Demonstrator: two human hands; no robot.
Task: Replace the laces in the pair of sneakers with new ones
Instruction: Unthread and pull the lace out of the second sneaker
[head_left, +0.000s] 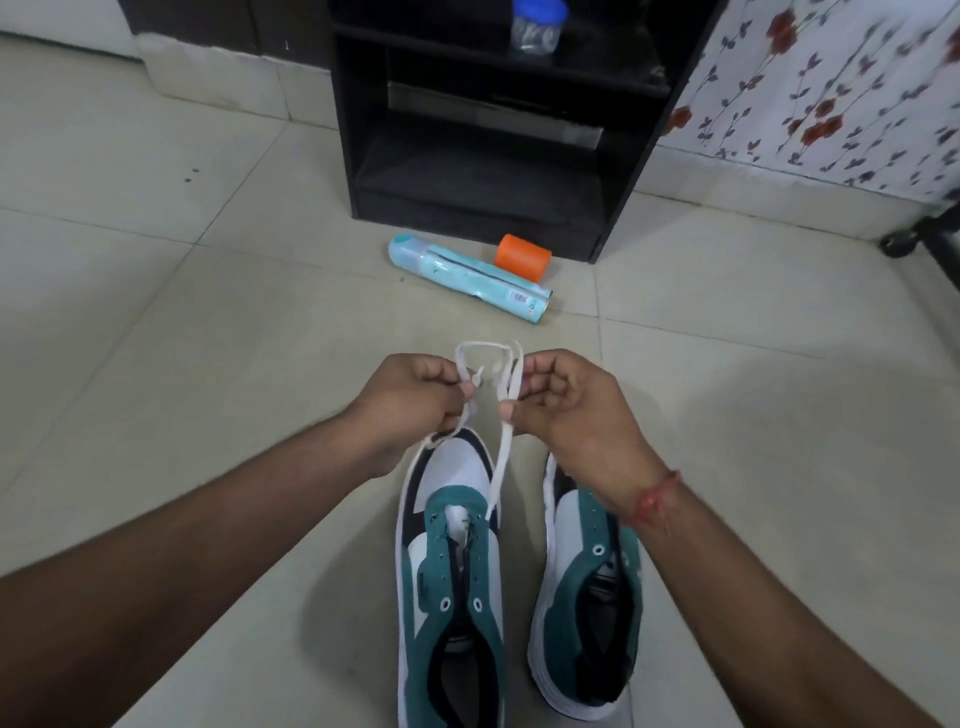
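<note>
Tiled floor (156, 291), two teal-and-white sneakers (449, 571) side by side. Left hand (410, 400): fingers curled, pinching white lace (501, 457). Right hand (566, 405): likewise closed on it; lace runs to left sneaker's eyelets.

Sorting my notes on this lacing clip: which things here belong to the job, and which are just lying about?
Job: white lace, left sneaker, right sneaker, left hand, right hand.
Lying about: blue tube, orange cap, jar, black shelf.
</note>
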